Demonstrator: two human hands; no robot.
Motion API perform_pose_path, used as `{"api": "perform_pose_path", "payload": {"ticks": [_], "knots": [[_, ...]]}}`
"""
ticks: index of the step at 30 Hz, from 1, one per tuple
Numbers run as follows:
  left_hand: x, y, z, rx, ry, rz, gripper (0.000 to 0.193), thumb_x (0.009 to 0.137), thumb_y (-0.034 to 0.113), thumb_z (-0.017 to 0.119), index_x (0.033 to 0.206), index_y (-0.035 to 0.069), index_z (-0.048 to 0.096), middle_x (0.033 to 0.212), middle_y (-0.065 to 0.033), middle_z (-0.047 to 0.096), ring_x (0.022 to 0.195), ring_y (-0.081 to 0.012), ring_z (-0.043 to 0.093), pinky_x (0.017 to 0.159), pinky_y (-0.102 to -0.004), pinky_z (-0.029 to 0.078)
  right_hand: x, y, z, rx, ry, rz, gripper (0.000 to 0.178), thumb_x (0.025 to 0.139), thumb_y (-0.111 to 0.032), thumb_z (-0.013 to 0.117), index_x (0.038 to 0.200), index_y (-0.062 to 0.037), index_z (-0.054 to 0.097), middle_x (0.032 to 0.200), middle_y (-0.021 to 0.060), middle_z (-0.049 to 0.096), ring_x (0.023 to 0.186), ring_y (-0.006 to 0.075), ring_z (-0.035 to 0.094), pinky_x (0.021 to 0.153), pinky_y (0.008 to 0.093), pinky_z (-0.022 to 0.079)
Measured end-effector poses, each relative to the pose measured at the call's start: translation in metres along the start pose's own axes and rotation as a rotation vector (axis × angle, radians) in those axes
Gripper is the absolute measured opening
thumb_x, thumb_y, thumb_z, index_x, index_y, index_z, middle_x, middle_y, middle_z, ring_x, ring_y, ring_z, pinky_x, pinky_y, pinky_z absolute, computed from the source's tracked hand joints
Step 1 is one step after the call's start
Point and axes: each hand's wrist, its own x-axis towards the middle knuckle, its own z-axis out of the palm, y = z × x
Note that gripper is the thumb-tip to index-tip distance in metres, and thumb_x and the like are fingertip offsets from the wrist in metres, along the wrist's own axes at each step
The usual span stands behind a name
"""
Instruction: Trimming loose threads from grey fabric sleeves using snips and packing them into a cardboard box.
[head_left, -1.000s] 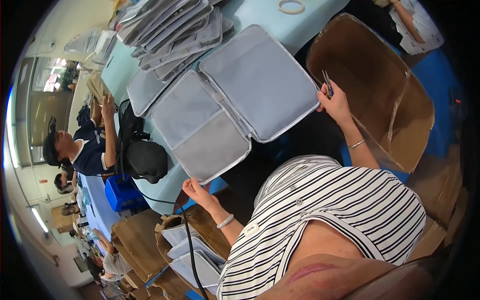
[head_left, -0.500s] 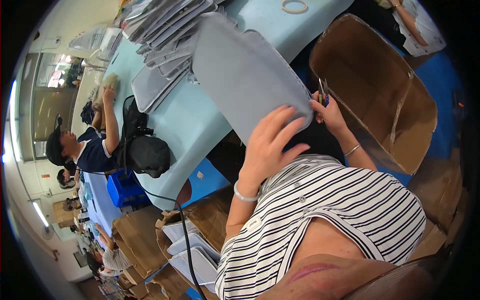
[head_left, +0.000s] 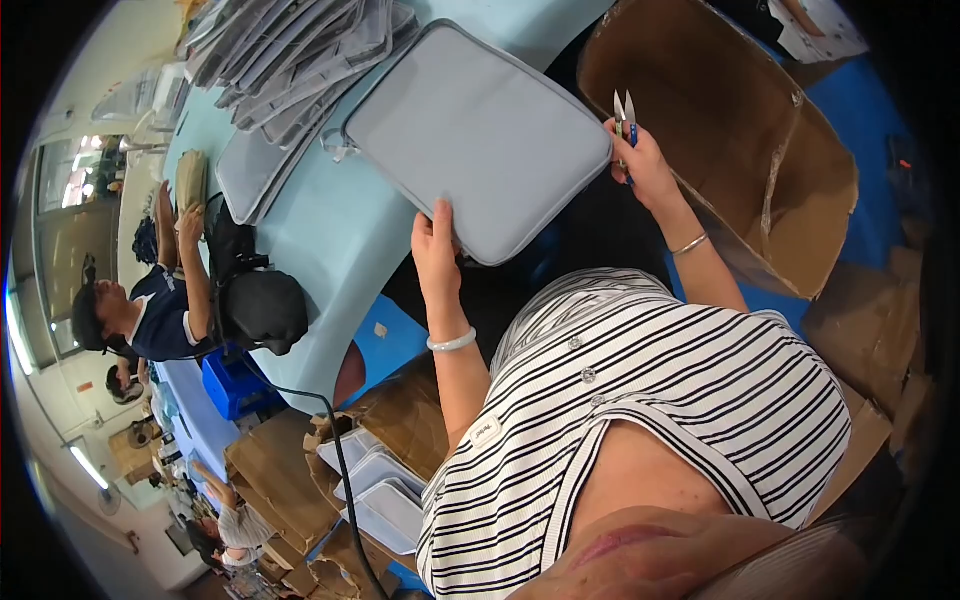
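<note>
A flat grey zippered sleeve with rounded corners lies tilted between my hands, over the table's near edge. My left hand is closed on its near left edge, thumb on top and the other fingers underneath. At the sleeve's right corner, my right hand is closed around a pair of thread snips, blades pointing up and away. That hand also touches the sleeve's edge; how its fingers grip there is partly hidden. A pile of similar grey sleeves rests on the table to the left.
An open cardboard carton stands right of my right hand. The table has a pale blue cover, with a black bag at its edge. More sleeves sit in a box at lower left. Co-workers are at the left.
My left hand has come down from above the sleeve and now grips its near left edge. The sleeve has swung flatter, its face turned up. The snips remain in my right hand.
</note>
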Motion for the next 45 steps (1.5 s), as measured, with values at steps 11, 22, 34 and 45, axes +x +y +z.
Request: {"api": "perform_pose_path", "payload": {"ticks": [11,22,34,45], "knots": [[-0.001,0.010,0.082,-0.496,-0.257,-0.017,0.042,0.090,0.020,0.061,0.125,0.004,0.043,0.112,-0.0046,0.054,0.096,-0.0169,0.059,0.074,-0.0290,0.055,-0.024,-0.009,0.003,-0.019,0.151,-0.120,0.024,0.092,-0.029,0.055,0.094,-0.0050,0.052,0.083,0.0074,0.062,0.054,0.0108,0.056,0.043,0.0211,0.034],[-0.005,0.000,0.162,-0.757,-0.318,0.033,0.046,0.090,0.007,0.059,0.130,0.005,0.037,0.126,-0.0094,0.046,0.111,-0.0223,0.051,0.090,-0.0381,0.050,-0.039,0.002,0.032,0.028,0.239,-0.343,0.042,0.074,-0.004,0.076,0.104,0.0010,0.047,0.081,0.0058,0.059,0.060,0.0131,0.061,0.050,0.0243,0.049],[0.001,-0.009,0.166,-0.738,-0.282,0.052,0.048,0.090,0.006,0.058,0.132,0.008,0.035,0.127,-0.0100,0.046,0.112,-0.0226,0.050,0.090,-0.0415,0.050,-0.043,0.000,0.013,-0.786,0.289,-0.678,0.015,0.076,-0.007,0.068,0.085,0.0014,0.060,0.082,0.0134,0.063,0.070,0.0293,0.062,0.062,0.0330,0.050],[-0.007,-0.006,0.103,-0.508,-0.450,-0.027,0.045,0.089,0.009,0.059,0.129,0.002,0.040,0.120,-0.0099,0.052,0.106,-0.0199,0.055,0.085,-0.0365,0.051,-0.014,-0.043,-0.026,-0.996,0.463,-0.786,0.012,0.083,-0.012,0.062,0.084,-0.0018,0.055,0.079,0.0141,0.060,0.073,0.0335,0.060,0.061,0.0383,0.048]]}}
